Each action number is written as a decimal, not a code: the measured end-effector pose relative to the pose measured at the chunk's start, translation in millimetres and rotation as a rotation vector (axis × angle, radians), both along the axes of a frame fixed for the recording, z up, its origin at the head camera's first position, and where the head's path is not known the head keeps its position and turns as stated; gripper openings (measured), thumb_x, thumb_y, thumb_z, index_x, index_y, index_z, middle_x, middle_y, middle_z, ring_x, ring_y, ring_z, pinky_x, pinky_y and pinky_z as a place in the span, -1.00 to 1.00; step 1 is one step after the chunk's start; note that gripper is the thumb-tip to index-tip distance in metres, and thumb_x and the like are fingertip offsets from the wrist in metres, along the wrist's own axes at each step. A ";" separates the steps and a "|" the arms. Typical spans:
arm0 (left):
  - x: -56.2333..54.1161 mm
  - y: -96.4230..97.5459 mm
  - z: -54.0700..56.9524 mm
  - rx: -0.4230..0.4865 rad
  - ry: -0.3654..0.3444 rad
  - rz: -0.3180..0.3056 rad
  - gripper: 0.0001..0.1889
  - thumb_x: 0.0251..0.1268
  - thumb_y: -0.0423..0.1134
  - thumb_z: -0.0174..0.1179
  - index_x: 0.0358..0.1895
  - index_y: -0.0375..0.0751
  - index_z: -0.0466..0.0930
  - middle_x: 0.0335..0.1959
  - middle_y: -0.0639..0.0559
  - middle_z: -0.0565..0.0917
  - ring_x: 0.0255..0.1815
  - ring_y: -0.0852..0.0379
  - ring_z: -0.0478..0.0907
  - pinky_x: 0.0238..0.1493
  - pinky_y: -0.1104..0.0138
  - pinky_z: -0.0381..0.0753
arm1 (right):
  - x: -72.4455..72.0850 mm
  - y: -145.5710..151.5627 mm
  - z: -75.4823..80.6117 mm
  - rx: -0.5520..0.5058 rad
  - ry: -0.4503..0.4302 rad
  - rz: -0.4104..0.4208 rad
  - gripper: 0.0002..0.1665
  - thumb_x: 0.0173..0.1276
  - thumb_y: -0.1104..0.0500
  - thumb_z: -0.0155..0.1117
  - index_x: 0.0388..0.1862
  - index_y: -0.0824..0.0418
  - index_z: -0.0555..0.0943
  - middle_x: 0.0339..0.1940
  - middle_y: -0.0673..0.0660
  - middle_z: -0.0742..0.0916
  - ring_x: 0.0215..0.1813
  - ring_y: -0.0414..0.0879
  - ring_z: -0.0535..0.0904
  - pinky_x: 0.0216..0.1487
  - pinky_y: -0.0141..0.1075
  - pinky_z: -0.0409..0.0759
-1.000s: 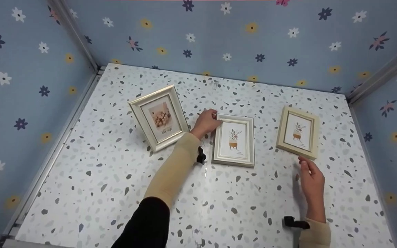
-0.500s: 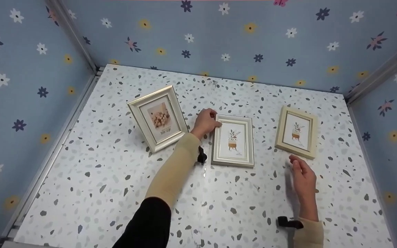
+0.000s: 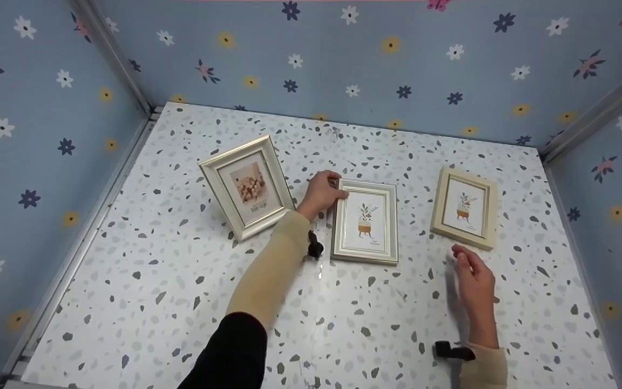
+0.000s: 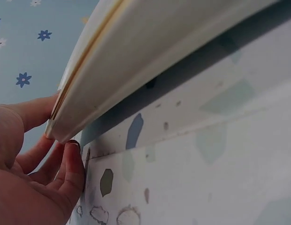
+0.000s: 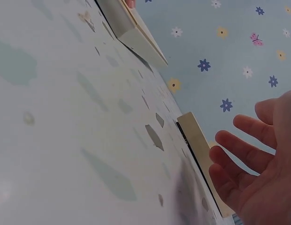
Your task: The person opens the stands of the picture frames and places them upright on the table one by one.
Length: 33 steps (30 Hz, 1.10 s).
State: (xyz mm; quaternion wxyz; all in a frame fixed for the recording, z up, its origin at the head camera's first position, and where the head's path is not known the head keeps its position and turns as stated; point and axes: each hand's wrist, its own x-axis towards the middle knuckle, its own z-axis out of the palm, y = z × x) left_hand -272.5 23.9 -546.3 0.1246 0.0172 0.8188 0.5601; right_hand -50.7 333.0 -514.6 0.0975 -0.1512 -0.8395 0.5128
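In the middle of the table lies a silvery-white picture frame (image 3: pixel 365 221) with a potted-plant print, face up. My left hand (image 3: pixel 322 192) pinches its far left corner, the thumb on the front. In the left wrist view, fingertips (image 4: pixel 72 146) reach under the edge of this frame (image 4: pixel 108 70), and a dark shadow runs beneath it. My right hand (image 3: pixel 475 278) is held just in front of a cream picture frame (image 3: pixel 465 208) lying flat at the right. Its fingers (image 5: pixel 244 147) are loosely bent and hold nothing in the right wrist view.
A champagne-coloured picture frame (image 3: pixel 247 186) with a flower photo stands propped upright to the left, close to my left forearm. The speckled white table (image 3: pixel 143 302) is bounded by blue flowered panels (image 3: pixel 343 65) at the back and sides.
My right hand has shifted a little to the left, in front of the cream picture frame. The left hand keeps its pinch on the middle picture frame, almost unmoved.
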 end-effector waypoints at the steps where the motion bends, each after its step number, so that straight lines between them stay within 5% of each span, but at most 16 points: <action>1: 0.6 0.0 0.2 0.020 -0.005 0.003 -0.51 0.14 -0.32 0.45 0.15 -0.24 0.53 0.00 -0.10 0.56 -0.04 0.04 0.53 -0.01 0.21 0.55 | 0.1 0.6 -2.4 0.003 -0.007 0.001 -0.56 0.63 0.11 -0.03 0.27 0.35 0.56 0.21 0.26 0.64 0.19 -0.18 0.52 0.07 -0.59 0.41; 11: 5.0 -0.3 7.3 0.153 0.025 0.032 -0.56 0.12 -0.39 0.43 0.09 -0.24 0.55 0.06 -0.07 0.59 -0.12 0.08 0.58 -0.11 0.30 0.58 | -0.6 4.3 -29.8 0.015 0.005 0.012 -0.53 0.61 -0.05 0.00 0.25 0.18 0.61 0.18 0.12 0.67 0.21 -0.21 0.51 0.11 -0.53 0.43; 19: 11.5 -1.6 28.6 0.186 0.094 0.017 -0.71 0.18 -0.35 0.42 -0.07 -0.17 0.56 -0.03 -0.03 0.58 -0.18 0.08 0.64 -0.18 0.26 0.62 | -2.3 -8.3 -20.5 0.042 0.058 0.055 -0.60 0.61 0.05 0.04 0.21 0.22 0.63 0.13 0.16 0.70 0.14 -0.12 0.57 0.01 -0.55 0.44; 26: 18.7 -2.5 44.0 0.220 0.158 -0.015 -0.78 0.27 -0.30 0.39 -0.10 -0.10 0.56 -0.05 0.04 0.58 -0.16 0.13 0.62 -0.19 0.26 0.63 | 4.6 -40.8 11.4 0.052 0.090 0.147 -0.65 0.59 0.25 0.04 0.18 0.41 0.60 0.12 0.29 0.69 0.12 -0.14 0.57 0.01 -0.59 0.45; 33: 26.7 -5.7 57.8 0.217 0.253 -0.044 -0.81 0.30 -0.27 0.37 -0.11 -0.10 0.57 -0.10 0.03 0.61 -0.14 0.13 0.60 -0.20 0.28 0.62 | -1.8 -41.2 -13.5 0.051 0.143 0.215 -0.70 0.56 0.24 0.12 0.15 0.29 0.65 0.10 0.17 0.71 0.16 -0.09 0.57 0.06 -0.57 0.45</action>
